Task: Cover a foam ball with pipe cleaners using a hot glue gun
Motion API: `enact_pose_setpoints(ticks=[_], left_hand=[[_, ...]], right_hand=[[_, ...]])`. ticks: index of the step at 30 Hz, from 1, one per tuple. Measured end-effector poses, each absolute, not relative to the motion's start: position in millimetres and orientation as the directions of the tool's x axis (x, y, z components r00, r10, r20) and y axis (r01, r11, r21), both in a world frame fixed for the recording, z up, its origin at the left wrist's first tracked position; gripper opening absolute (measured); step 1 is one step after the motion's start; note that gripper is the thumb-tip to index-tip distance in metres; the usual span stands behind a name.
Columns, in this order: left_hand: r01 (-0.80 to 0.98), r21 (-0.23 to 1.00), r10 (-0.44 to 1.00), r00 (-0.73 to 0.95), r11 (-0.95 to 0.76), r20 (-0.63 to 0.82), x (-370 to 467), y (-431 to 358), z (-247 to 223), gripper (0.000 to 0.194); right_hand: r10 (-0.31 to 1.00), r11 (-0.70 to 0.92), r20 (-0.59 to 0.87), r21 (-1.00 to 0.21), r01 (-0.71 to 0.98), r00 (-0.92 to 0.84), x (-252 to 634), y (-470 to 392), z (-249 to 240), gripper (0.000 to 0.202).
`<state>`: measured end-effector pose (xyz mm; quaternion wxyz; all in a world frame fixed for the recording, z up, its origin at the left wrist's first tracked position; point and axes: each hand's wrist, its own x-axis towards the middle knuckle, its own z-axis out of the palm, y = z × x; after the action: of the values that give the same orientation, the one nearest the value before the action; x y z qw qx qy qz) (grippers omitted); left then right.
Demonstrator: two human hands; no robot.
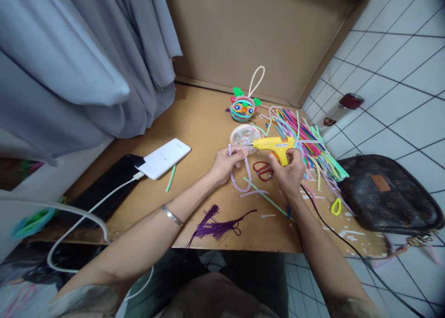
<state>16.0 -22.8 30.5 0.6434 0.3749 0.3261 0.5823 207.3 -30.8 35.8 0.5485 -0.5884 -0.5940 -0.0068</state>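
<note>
My right hand (289,172) is wrapped round the handle of a yellow glue gun (273,144), its nozzle pointing left. The nozzle tip is at the fingers of my left hand (225,164), which pinch a light purple pipe cleaner (239,188) bent into a hanging loop. Just behind the nozzle lies a round clear dish-like piece (245,135) with a pale rim, partly covered by my fingers and the gun. Red-handled scissors (263,171) rest on the table below the gun. Whether fresh glue is on the pipe cleaner is too small to tell.
A decorated ornament (244,108) with a white loop stands at the back. Bundled coloured pipe cleaners (309,137) lie right, beside a brown patterned bag (389,193). A purple tassel (219,227) lies in front; a white power bank (167,158) with a cable is left. The gun's black cord (333,232) trails right.
</note>
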Motion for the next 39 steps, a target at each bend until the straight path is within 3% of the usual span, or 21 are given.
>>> enact_pose_setpoints(ticks=[7,39], left_hand=[[-0.474,0.88,0.994,0.11,0.027,0.029,16.5,-24.2,31.0,0.044],[-0.475,0.88,0.994,0.106,0.02,0.035,15.0,-22.1,28.2,0.042]], right_hand=[[0.645,0.28,0.685,-0.626,0.728,0.341,212.8,-27.5,35.1,0.04],[0.687,0.288,0.664,-0.621,0.729,0.295,209.6,-30.5,35.3,0.037]])
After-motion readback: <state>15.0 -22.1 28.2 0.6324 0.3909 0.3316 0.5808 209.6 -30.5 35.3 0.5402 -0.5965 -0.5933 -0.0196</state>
